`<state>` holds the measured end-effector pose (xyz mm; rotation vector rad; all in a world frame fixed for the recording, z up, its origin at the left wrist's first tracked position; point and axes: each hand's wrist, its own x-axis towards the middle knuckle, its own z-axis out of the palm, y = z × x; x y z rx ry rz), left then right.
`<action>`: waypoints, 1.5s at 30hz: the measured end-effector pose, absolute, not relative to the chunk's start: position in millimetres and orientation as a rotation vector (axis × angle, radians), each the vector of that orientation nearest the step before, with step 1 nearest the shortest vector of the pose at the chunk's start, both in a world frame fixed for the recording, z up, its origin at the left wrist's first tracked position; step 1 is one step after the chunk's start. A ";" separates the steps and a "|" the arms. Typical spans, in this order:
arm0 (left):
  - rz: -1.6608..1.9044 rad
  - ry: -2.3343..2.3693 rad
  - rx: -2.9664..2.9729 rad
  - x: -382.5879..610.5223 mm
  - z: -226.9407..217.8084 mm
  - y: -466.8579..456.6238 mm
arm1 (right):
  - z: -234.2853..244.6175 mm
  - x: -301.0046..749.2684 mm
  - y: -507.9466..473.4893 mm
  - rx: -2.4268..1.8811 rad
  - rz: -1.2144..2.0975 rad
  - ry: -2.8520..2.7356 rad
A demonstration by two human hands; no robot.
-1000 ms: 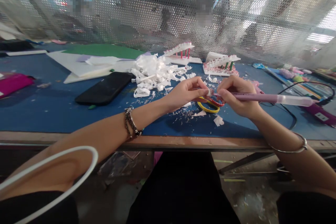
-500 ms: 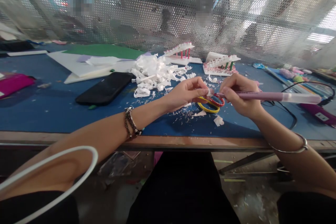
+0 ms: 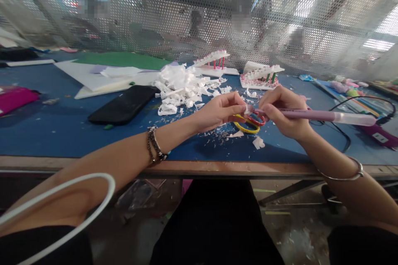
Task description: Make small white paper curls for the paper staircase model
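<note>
My left hand [image 3: 219,109] pinches a small white piece [image 3: 248,109], perhaps curled paper, between thumb and fingertips. In my right hand [image 3: 284,112] is a long mauve pen [image 3: 317,114] with a translucent rear end; its tip points left and meets or nearly meets the white piece. Under and between both hands lie scissors with yellow and red handle loops [image 3: 248,129], their blades hidden. Tiny white scraps are scattered around them, with a larger crumpled scrap [image 3: 258,143] near the table's front edge.
Left of centre are a heap of white paper strips [image 3: 180,85] and a black phone [image 3: 122,105]. Two small paper models [image 3: 214,63] stand behind. Green sheet [image 3: 124,60] lies at the back left; a black cable [image 3: 345,132] curves at right. A white cable [image 3: 108,186] loops in front.
Both hands keep nearly the same pose. The pen has shifted very slightly to the left at its rear end; the view has moved a little.
</note>
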<state>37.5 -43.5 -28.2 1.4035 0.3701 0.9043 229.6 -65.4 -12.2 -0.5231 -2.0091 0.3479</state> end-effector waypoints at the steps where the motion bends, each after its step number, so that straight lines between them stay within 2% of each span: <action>1: 0.905 0.372 1.400 37.4 -27.7 -43.9 | -12.4 230.1 -65.2 -0.539 0.334 -1.992; 15: 0.869 0.313 1.403 37.2 -28.3 -42.9 | -13.4 230.7 -65.7 -0.540 0.328 -1.973; 26: 0.858 0.296 1.474 35.0 -29.8 -41.8 | -8.1 225.0 -76.4 -0.427 0.538 -1.983; 39: 0.886 0.294 1.621 35.4 -31.9 -39.1 | -8.9 226.0 -74.6 -0.414 0.608 -1.995; 45: 0.967 0.370 1.660 36.0 -31.0 -37.0 | -9.8 227.0 -73.2 -0.456 0.512 -2.020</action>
